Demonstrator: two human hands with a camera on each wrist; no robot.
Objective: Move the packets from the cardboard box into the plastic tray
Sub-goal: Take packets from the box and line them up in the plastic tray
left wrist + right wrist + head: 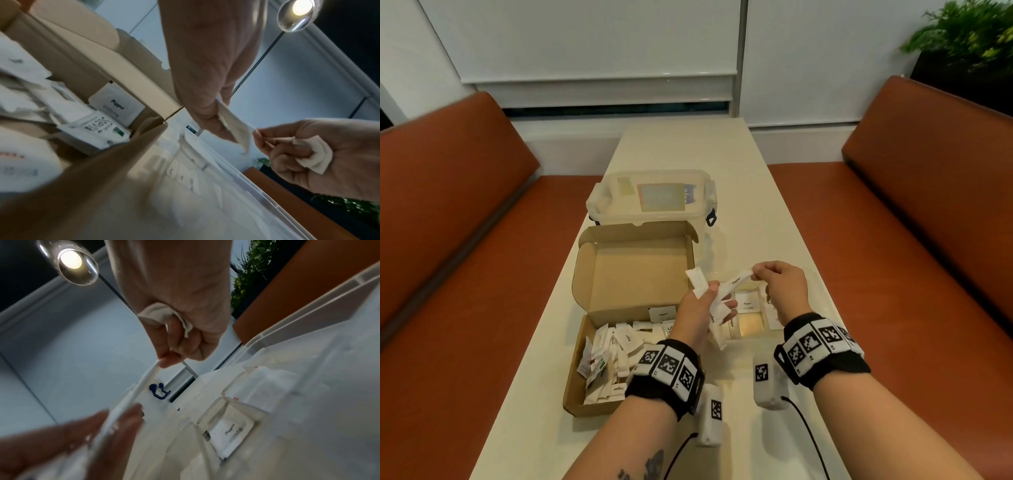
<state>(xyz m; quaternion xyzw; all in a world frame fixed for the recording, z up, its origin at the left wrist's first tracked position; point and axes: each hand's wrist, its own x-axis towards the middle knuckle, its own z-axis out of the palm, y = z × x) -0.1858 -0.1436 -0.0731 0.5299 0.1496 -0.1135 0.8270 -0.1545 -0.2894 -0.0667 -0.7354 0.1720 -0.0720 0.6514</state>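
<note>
An open cardboard box [574,387] at the left holds several white packets [609,356]. The clear plastic tray [823,301] to its right has compartments, one with a Pepper packet [747,304]. My left hand [710,294] grips a bunch of white packets above the gap between box and tray. One long Sugar stick [736,282] runs from that bunch to my right hand [758,274], which pinches its far end over the tray. The right wrist view shows a second, folded packet [162,313] tucked in the right palm [195,324].
A lidded clear plastic container [650,198] stands behind the box on the narrow cream table [688,144]. Orange bench seats [465,240] flank the table on both sides. The box lid [633,274] stands upright beside my left hand. A plant [969,37] sits at the far right.
</note>
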